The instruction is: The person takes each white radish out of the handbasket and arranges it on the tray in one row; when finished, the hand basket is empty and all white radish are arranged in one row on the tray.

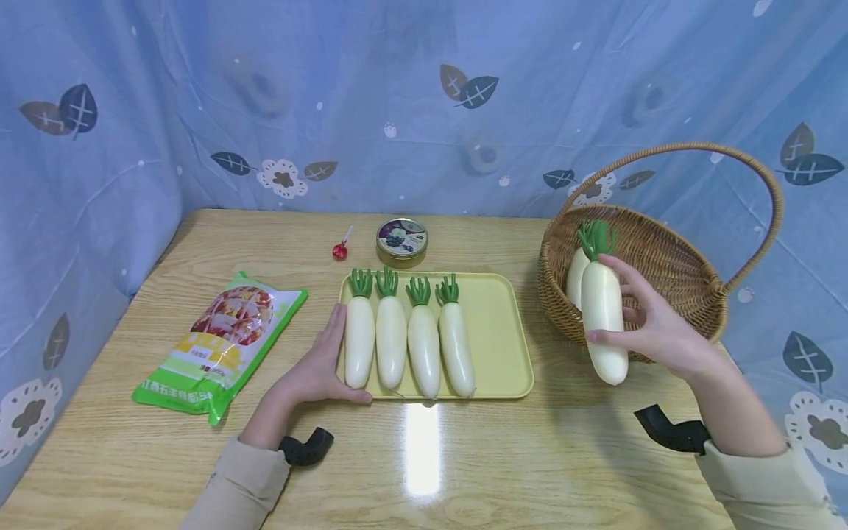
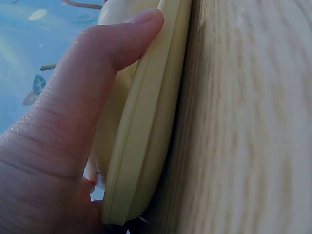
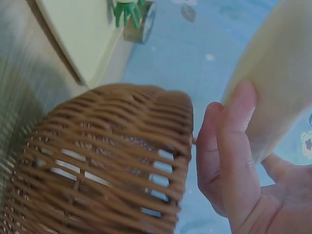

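Note:
In the head view my right hand [image 1: 656, 324] grips a white radish [image 1: 604, 316] with green leaf stubs, thumb on its near side. It is held over the near left rim of the wicker basket [image 1: 682, 272], tilted slightly. A second white radish [image 1: 575, 278] shows inside the basket, partly covered by the held one. My left hand [image 1: 321, 372] rests at the near left corner of the yellow tray [image 1: 497, 331], fingers extended along its left side; in the left wrist view the thumb [image 2: 131, 41] lies on the rim. Several white radishes [image 1: 392, 342] lie side by side on the tray.
A green and white food bag [image 1: 221, 342] lies at the left. Behind the tray are a red lollipop [image 1: 340, 252] and a round tin [image 1: 402, 241]. The basket's tall arched handle [image 1: 689, 146] rises at the right. A blue patterned cloth [image 1: 397, 96] hangs behind the wooden table.

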Demonstrator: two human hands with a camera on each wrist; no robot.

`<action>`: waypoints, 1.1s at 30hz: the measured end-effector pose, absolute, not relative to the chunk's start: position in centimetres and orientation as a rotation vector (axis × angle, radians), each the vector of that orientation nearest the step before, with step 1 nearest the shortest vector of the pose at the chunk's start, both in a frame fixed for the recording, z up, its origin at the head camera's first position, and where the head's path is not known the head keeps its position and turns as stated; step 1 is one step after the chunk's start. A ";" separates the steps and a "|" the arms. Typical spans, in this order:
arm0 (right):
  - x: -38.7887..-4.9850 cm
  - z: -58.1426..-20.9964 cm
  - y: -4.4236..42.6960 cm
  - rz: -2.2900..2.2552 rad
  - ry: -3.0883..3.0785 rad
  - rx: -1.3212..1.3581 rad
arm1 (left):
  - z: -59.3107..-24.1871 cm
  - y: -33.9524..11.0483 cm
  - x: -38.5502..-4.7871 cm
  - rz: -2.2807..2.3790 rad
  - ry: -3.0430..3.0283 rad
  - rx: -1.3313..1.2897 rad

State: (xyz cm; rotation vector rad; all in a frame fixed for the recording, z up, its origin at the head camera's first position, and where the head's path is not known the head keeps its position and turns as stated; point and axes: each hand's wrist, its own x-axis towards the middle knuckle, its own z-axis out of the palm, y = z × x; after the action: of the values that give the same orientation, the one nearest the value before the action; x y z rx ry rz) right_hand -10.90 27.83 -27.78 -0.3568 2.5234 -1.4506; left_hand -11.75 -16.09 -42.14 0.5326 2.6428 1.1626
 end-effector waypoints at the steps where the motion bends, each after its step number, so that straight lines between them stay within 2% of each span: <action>1: -10.9 -27.8 27.6 -1.453 2.519 -0.355 | -42.1 -16.1 -11.7 1.161 2.643 0.532; 33: -11.3 -28.7 23.4 -1.502 2.395 -0.380 | -41.8 -16.0 -11.6 1.154 2.641 0.520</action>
State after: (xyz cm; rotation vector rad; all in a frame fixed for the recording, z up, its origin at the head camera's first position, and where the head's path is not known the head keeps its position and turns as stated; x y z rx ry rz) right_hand -11.31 23.45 -28.75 -0.3800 2.3955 -1.5023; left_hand -11.59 -16.01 -41.81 0.5196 2.6405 1.1536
